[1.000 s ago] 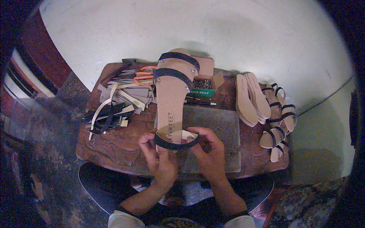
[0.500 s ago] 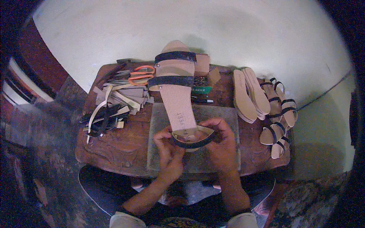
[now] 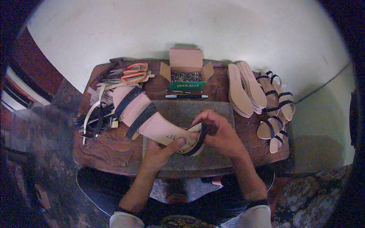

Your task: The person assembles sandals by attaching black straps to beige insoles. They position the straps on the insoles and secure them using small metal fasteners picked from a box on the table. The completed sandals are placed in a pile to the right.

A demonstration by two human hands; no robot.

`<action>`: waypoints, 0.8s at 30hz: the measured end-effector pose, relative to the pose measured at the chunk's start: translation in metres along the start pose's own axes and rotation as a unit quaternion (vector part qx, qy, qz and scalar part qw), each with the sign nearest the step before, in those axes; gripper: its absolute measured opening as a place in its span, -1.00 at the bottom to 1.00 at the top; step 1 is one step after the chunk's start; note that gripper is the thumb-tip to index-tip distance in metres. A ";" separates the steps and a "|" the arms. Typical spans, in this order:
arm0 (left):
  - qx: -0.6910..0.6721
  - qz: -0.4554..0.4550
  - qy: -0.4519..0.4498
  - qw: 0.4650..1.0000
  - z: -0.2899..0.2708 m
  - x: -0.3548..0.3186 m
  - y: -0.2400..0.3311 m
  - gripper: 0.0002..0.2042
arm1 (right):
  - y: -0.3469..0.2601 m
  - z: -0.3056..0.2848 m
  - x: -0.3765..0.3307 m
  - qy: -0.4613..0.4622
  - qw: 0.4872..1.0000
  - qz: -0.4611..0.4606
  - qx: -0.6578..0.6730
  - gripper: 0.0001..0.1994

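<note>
A beige sandal (image 3: 159,127) with dark straps hangs tilted over the table, its toe end to the far left and its heel end toward me. Two dark bands cross the front, and another dark strap (image 3: 200,141) loops round the heel. My left hand (image 3: 161,152) grips the sandal near the heel, thumb on top of the sole and the other fingers hidden beneath. My right hand (image 3: 217,131) is closed at the heel strap's far end, pinching it at the sole's edge. Under the hands lies a grey mat (image 3: 213,114).
Strap scraps (image 3: 99,110) and orange-handled scissors (image 3: 135,73) lie at the left. An open box of nails (image 3: 187,76) stands at the back, a marker pen (image 3: 186,96) before it. Stacked insoles (image 3: 243,89) and several finished-looking sandals (image 3: 273,133) lie right on the wooden table (image 3: 110,152).
The sandal has swung from upright to slanting left, uncovering the nail box. My left thumb now presses on the sole, and my right hand has stayed at the heel strap.
</note>
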State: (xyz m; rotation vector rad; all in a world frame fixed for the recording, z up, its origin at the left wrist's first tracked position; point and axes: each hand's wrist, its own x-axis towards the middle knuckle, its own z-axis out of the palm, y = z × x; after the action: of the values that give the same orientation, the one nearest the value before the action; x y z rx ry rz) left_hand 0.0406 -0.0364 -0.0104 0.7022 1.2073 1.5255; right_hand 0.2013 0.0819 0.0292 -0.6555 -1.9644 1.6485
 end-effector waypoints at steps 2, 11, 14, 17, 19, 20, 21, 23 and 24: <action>-0.009 0.009 0.004 1.000 0.006 0.000 0.005 -0.67 | 0.005 0.001 -0.001 0.001 1.000 0.002 0.001 -0.73; 0.025 0.057 0.014 0.998 0.013 0.002 0.005 -0.66 | 0.011 -0.002 -0.001 0.000 0.997 -0.029 -0.070 -0.80; 0.061 0.024 0.000 0.998 0.009 0.000 0.008 -0.69 | 0.009 -0.003 0.000 -0.008 0.997 -0.014 -0.074 -0.80; 0.096 0.036 0.009 0.995 0.007 0.001 0.005 -0.72 | 0.009 -0.002 0.000 -0.008 0.998 0.003 -0.069 -0.80; 0.075 0.024 0.009 0.997 0.007 0.001 0.003 -0.72 | 0.010 -0.002 0.000 -0.009 0.998 0.015 -0.067 -0.81; 0.065 0.018 0.009 0.998 0.006 0.001 0.002 -0.73 | 0.010 -0.002 0.000 -0.012 0.997 0.022 -0.070 -0.81; 0.063 0.018 0.006 0.998 0.006 0.002 0.002 -0.72 | 0.011 -0.002 0.000 -0.015 0.997 0.028 -0.074 -0.81; 0.058 0.018 -0.002 0.998 0.007 0.003 0.002 -0.72 | 0.022 -0.004 -0.003 -0.001 0.995 0.020 -0.094 -0.81; 0.052 0.021 -0.010 0.998 0.007 0.004 0.000 -0.72 | 0.026 -0.004 -0.003 0.006 0.994 0.016 -0.104 -0.81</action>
State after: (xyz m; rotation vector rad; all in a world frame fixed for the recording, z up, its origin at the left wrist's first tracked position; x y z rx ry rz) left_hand 0.0455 -0.0301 -0.0087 0.8145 1.2716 1.4946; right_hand 0.2081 0.0870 0.0039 -0.7763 -2.1456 1.4664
